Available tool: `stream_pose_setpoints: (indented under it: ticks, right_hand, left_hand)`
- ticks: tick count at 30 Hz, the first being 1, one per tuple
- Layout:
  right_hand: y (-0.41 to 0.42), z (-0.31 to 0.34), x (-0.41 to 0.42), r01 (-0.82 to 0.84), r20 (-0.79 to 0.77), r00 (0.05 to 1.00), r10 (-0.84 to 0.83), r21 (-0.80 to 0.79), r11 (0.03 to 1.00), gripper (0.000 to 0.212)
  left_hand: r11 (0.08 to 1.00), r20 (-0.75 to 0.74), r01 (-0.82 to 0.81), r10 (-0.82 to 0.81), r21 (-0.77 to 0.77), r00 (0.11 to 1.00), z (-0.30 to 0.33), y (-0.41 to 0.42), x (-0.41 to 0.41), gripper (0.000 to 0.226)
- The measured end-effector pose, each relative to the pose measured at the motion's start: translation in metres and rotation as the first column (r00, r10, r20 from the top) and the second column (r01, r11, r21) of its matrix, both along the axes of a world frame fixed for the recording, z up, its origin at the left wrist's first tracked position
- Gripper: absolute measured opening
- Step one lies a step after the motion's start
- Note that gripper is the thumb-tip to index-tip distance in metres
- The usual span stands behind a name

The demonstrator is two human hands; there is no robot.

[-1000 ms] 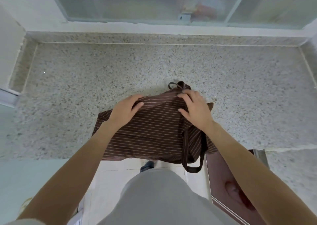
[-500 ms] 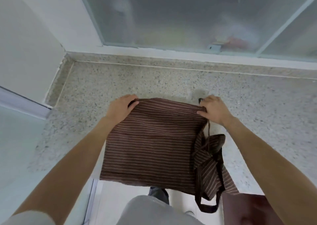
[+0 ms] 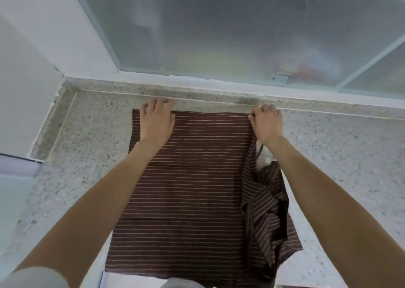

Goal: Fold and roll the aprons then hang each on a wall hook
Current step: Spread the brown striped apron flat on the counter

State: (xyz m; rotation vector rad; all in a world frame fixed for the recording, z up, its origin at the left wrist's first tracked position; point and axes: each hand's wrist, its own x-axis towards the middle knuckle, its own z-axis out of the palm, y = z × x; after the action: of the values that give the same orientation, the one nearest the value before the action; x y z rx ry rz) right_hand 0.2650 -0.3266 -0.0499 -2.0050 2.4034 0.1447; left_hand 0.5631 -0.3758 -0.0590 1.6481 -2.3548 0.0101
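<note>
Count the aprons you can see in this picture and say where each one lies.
1. The apron lies spread on the counter below the window, left hand flat on its far edge, right hand pinching the far right corner. No other shows; more may lie out of view.

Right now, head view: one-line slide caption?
Both hands, left hand flat, right hand pinching, spread striped apron on speckled counter.

Both forearms are bare, a light grey short sleeve [image 3: 32, 276] showing at the left shoulder.
</note>
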Motion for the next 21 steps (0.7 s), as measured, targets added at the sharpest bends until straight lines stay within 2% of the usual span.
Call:
stream_pose_setpoints:
  ticks: [1,3,6,9,11,13,21]
  right_hand:
    - [0.002,-0.006,0.002,-0.004,-0.006,1.0,0.004,0.018,1.0,0.037]
    - [0.016,-0.022,0.01,-0.03,0.078,0.997,0.029,0.006,1.0,0.036]
    - [0.047,-0.04,0.03,-0.144,0.218,0.965,0.148,-0.034,0.989,0.037]
    - [0.073,-0.056,0.049,-0.261,0.311,0.929,0.202,0.161,0.952,0.058]
    - [0.08,-0.07,0.053,-0.245,0.301,0.943,0.144,0.33,0.912,0.08]
    - [0.078,-0.079,0.051,-0.22,0.268,0.957,0.113,0.413,0.884,0.094]
    - [0.033,-0.086,0.037,-0.225,0.299,0.949,0.102,0.412,0.883,0.095]
  left_hand:
    - [0.999,-0.027,0.044,-0.043,0.027,0.999,-0.004,0.007,-0.005,0.03]
    - [0.981,-0.055,0.079,-0.071,0.176,0.996,-0.019,0.026,-0.01,0.035]
    - [0.884,0.059,-0.017,-0.012,0.466,0.998,-0.044,0.043,-0.01,0.06]
    - [0.767,0.159,-0.112,0.014,0.631,0.987,-0.065,0.046,-0.005,0.084]
    - [0.739,0.189,-0.126,-0.002,0.662,0.982,-0.075,0.044,-0.002,0.091]
    - [0.749,0.198,-0.119,-0.017,0.652,0.98,-0.08,0.04,-0.001,0.093]
    - [0.783,0.184,-0.113,-0.002,0.612,0.983,-0.087,-0.005,-0.008,0.093]
